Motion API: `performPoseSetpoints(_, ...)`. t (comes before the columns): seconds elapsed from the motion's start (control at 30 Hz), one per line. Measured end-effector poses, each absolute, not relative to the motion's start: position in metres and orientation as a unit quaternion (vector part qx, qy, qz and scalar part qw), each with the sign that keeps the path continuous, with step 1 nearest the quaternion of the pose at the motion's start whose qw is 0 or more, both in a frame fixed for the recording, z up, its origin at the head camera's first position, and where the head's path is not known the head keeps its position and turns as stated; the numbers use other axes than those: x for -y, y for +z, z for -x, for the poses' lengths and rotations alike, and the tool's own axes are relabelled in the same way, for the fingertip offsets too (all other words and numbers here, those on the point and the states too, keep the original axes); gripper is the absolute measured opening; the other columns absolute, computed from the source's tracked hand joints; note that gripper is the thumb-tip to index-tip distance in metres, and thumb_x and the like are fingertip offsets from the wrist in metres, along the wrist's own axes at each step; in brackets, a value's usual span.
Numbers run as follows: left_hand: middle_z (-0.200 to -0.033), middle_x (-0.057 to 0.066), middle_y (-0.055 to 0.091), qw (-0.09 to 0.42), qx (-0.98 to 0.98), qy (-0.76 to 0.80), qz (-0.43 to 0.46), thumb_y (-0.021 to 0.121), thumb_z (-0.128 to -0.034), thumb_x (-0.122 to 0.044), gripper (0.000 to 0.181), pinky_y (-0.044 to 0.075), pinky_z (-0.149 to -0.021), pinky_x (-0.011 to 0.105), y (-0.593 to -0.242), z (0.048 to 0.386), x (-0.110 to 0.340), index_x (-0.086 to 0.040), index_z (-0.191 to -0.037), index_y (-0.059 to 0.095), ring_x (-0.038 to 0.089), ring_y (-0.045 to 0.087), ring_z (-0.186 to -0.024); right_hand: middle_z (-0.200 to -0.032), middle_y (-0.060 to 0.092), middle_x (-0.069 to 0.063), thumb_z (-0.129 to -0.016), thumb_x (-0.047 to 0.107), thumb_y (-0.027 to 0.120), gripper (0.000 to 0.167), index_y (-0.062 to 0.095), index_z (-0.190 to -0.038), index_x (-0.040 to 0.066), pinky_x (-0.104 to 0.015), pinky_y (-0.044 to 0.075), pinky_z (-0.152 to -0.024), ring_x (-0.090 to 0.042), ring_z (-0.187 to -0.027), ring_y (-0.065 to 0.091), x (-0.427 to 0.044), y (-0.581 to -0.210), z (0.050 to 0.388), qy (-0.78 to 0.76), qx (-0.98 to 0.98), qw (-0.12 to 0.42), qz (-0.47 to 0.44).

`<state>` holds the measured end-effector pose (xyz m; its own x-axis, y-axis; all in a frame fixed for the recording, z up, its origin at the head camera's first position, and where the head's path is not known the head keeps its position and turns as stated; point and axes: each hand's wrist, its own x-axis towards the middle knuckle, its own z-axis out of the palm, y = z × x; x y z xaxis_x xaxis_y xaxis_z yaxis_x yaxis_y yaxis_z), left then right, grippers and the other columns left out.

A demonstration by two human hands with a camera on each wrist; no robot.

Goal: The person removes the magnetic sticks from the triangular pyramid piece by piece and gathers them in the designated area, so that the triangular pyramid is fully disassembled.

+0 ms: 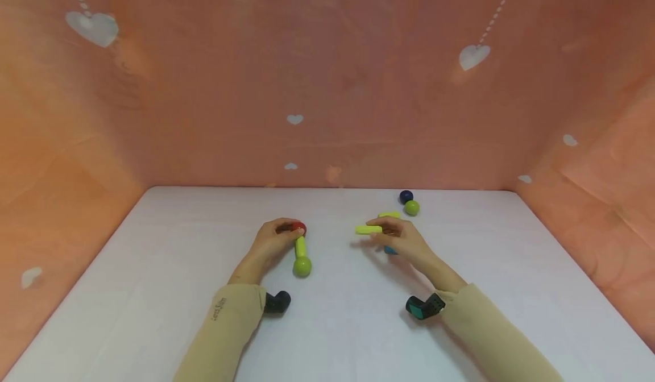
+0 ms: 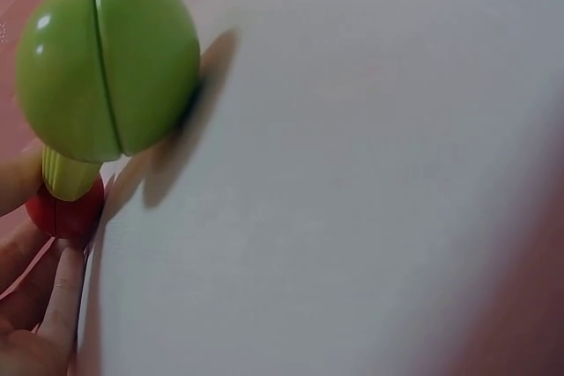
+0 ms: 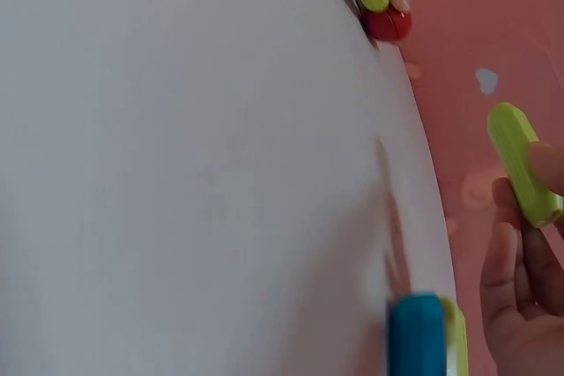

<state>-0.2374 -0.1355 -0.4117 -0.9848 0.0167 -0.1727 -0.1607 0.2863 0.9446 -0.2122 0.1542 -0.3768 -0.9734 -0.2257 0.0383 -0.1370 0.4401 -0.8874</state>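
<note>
Probably light, stiff and slick; at left, pinched at the red ball (image 1: 299, 228) by the left hand (image 1: 270, 242), with a ribbed rod (image 1: 300, 248) leading to a green ball (image 1: 302, 266); best held by the rod; only from the left wrist, see the green ball's groove (image 2: 103, 63); rightward, see a loose rod (image 1: 366, 230) pinched near its end by the right hand (image 1: 406, 244), above the worktop (image 1: 338, 325); behind, from the head but not the right wrist, see a dark blue ball (image 1: 406, 196).

The table (image 1: 348, 325) bears a navy ball (image 1: 406, 196), green ball (image 1: 411, 208), yellow stick (image 1: 389, 215), blue piece (image 3: 418, 336).
</note>
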Motion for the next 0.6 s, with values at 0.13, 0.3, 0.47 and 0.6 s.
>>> performPoseSetpoints(0.13,-0.128,0.015,0.056,0.074,-0.799,0.595,0.046,0.069,-0.0874,-0.017,0.040,0.040,-0.106,0.042,-0.411,0.237,0.134,-0.004,-0.124,0.061,0.028,0.047,-0.121,-0.140,0.050,-0.016,-0.090,0.016,0.067,0.035,0.063,-0.122,0.002,-0.017,0.045,-0.088,-0.028,-0.115,0.057,-0.168,-0.375,0.211,-0.505,-0.855,0.041,0.109)
performPoseSetpoints(0.3,-0.128,0.016,0.056,0.076,-0.803,0.589,0.045,0.069,-0.0874,-0.018,0.041,0.040,-0.107,0.042,-0.411,0.237,0.134,-0.004,-0.125,0.060,0.029,0.047,-0.121,-0.139,0.052,-0.016,-0.089,0.017,0.067,0.036,0.063,-0.122,0.002,-0.015,0.046,-0.087,-0.024,-0.114,0.058,-0.185,-0.374,0.207,-0.498,-0.857,0.059,0.117)
performPoseSetpoints(0.47,-0.130,0.015,0.055,0.078,-0.807,0.583,0.049,0.068,-0.0879,-0.018,0.041,0.038,-0.108,0.043,-0.411,0.237,0.135,-0.005,-0.126,0.060,0.029,0.046,-0.122,-0.125,0.062,-0.018,-0.090,0.017,0.066,0.035,0.062,-0.121,0.001,-0.018,0.048,-0.081,-0.009,-0.098,0.062,-0.201,-0.376,0.203,-0.487,-0.858,0.076,0.142)
performPoseSetpoints(0.6,-0.130,0.015,0.055,0.078,-0.815,0.572,0.050,0.068,-0.0881,-0.020,0.042,0.037,-0.109,0.045,-0.410,0.238,0.136,-0.006,-0.127,0.060,0.029,0.046,-0.124,-0.119,0.063,-0.021,-0.091,0.015,0.064,0.037,0.059,-0.122,-0.004,-0.022,0.051,-0.080,-0.010,-0.092,0.064,-0.212,-0.378,0.199,-0.496,-0.849,0.097,0.153)
